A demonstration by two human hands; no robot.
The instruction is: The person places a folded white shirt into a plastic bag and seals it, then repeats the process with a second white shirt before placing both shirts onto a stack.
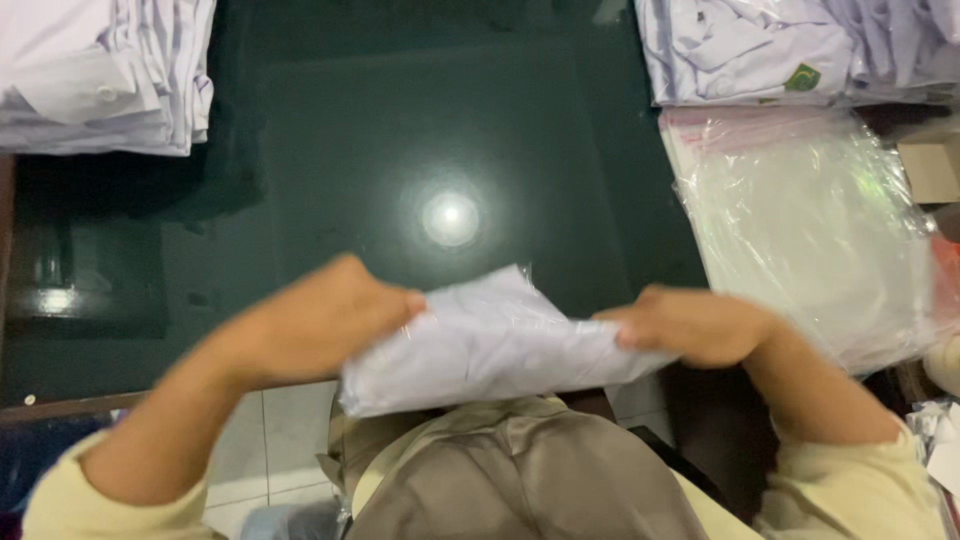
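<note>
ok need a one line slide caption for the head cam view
Both hands, left hand and right hand, grip a folded white garment in clear plastic above a dark glossy table.

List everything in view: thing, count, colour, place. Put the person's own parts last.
folded shirt in clear wrap: one, white, held between both hands at the near table edge
table: one, dark glossy green, centre, with a lamp's reflection
left shirt stack: one pile, white, far left corner
right shirt stack: one pile, white, one green tag, far right corner
plastic bags: one pile, clear, right side, below that stack
cardboard box: one, brown, right edge, partly seen
floor tiles: pale, below the table edge
left hand: grips the shirt's left end
right hand: grips its right end
</note>
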